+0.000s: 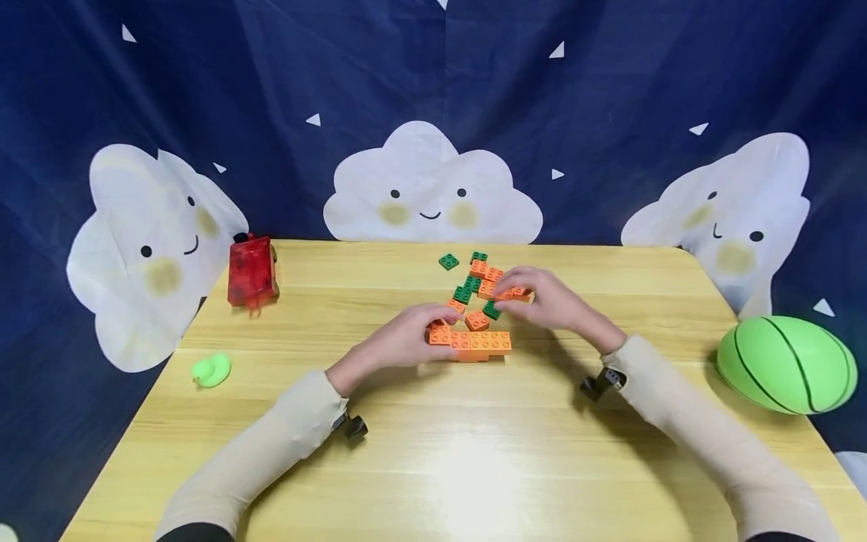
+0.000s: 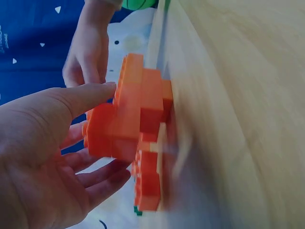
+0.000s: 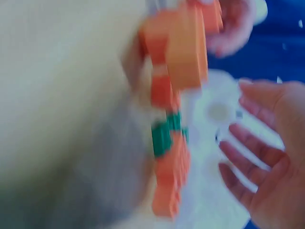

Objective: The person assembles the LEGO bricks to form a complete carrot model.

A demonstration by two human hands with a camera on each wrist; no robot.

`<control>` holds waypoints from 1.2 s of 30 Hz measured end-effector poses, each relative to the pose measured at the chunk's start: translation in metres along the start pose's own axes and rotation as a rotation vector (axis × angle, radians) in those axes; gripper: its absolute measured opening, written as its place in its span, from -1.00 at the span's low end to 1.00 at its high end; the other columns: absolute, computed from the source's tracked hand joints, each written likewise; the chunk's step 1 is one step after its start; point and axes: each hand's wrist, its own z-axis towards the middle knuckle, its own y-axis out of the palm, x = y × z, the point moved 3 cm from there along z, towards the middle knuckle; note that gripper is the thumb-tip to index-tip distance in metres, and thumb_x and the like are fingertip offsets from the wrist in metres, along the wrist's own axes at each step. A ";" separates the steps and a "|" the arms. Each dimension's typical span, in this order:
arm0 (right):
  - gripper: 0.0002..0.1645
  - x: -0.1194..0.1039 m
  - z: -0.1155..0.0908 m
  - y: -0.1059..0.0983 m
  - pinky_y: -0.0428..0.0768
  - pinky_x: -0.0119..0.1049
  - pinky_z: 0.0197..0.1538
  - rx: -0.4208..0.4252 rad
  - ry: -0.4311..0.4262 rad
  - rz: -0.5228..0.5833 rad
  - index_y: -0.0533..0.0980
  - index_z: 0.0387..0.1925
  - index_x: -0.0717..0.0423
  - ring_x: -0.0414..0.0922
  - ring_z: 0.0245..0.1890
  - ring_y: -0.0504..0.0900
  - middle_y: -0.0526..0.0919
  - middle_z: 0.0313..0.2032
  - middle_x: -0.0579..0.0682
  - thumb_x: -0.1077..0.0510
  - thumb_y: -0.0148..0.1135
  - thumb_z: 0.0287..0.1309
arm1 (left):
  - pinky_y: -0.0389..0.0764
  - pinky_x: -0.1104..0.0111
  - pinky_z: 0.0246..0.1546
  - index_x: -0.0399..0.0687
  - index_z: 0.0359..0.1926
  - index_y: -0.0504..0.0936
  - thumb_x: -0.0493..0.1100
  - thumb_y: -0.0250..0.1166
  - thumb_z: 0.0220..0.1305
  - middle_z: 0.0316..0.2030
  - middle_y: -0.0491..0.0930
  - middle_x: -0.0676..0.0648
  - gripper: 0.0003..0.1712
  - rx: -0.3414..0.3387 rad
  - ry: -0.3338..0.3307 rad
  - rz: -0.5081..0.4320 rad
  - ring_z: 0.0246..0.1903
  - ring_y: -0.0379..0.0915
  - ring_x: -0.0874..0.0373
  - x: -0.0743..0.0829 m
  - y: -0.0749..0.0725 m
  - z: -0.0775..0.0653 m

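Note:
My left hand (image 1: 403, 336) holds the left end of a stepped block of joined orange toy bricks (image 1: 489, 342), thumb on the near side and fingers on the far side. In the left wrist view the thumb lies along the built orange block (image 2: 126, 112), whose layers narrow toward the table. My right hand (image 1: 547, 299) hovers over the loose bricks with its fingers apart. The right wrist view shows the right hand's fingers (image 3: 248, 164) spread, with nothing between them. Just behind the block lie a loose orange brick (image 1: 477, 321) and a green brick (image 1: 492, 309).
More orange and green bricks spread toward the back, with a flat green brick (image 1: 448, 261) set apart. A red translucent object (image 1: 252, 272) stands at the back left, a green toy duck (image 1: 212, 370) nearer. A green ball (image 1: 786, 365) sits at the right edge of the wooden table (image 1: 325, 278).

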 end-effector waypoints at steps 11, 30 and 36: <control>-0.39 0.066 -0.009 0.003 0.61 0.17 0.20 -0.111 0.374 -0.168 0.50 0.25 0.36 0.27 0.11 0.66 0.62 0.19 0.35 0.11 0.42 0.27 | 0.58 0.21 0.27 -0.03 0.22 0.67 0.05 0.46 0.29 0.16 0.71 0.00 -0.47 -0.046 -0.012 0.081 0.19 0.60 0.11 0.009 0.024 0.014; -0.51 0.074 -0.005 0.006 0.52 -0.02 -0.05 -0.072 0.364 -0.204 0.60 0.17 0.30 0.06 -0.16 0.57 0.71 -0.01 0.26 0.11 0.39 0.30 | 0.64 0.36 -0.03 0.02 0.12 0.73 0.06 0.46 0.30 0.11 0.74 0.03 -0.57 -0.075 -0.067 0.070 -0.01 0.65 0.20 0.012 0.023 0.021; -0.53 0.069 -0.006 -0.004 0.63 0.11 0.08 -0.036 0.326 -0.166 0.59 0.13 0.34 0.18 -0.01 0.67 0.68 0.04 0.32 0.14 0.40 0.28 | 0.61 0.40 -0.11 -0.01 0.11 0.74 0.04 0.47 0.28 0.09 0.74 0.00 -0.57 -0.071 -0.058 0.041 -0.19 0.62 0.22 0.012 0.020 0.023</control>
